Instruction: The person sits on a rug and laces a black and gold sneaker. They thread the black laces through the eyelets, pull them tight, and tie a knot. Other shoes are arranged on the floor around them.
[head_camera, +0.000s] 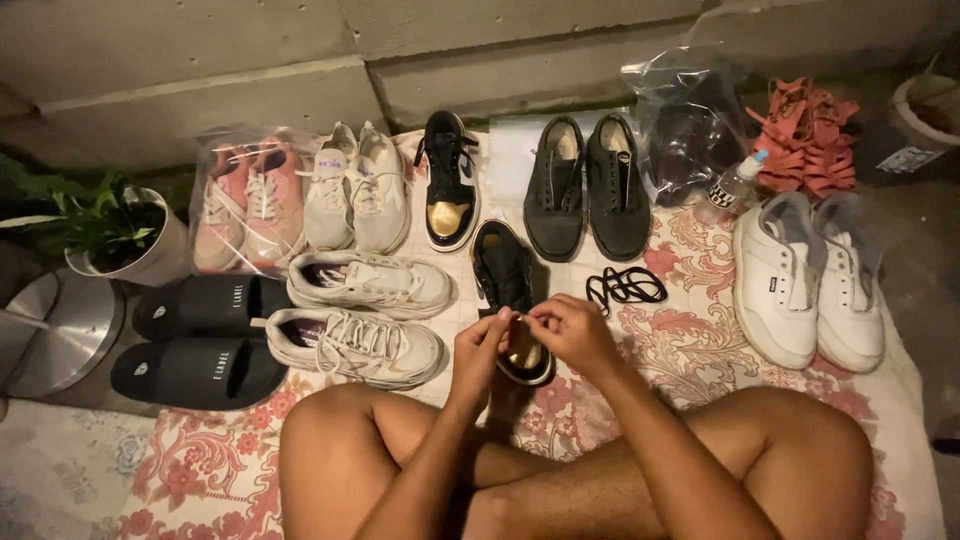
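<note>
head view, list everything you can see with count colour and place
black and gold sneaker: 1, centre of the cloth, under both hands
matching black and gold sneaker: 1, back centre
loose laces: 1 bundle, black, right of the handled sneaker
dark low shoes: 2, back, right of centre
white slip-ons: 2, right side
white running shoes: 2, left of centre
cream sneakers: 2, back left
pink sneakers: 2, in a clear bag, far left back
black slides: 2, left edge
orange sandals: a heap, back right
clear bag of dark shoes: 1, back right
small bottle: 1, clear, by that bag
potted plant: 1, green, left
floral cloth: 1, red and white, underneath
left hand, right hand: fingertips meeting over the sneaker
</note>
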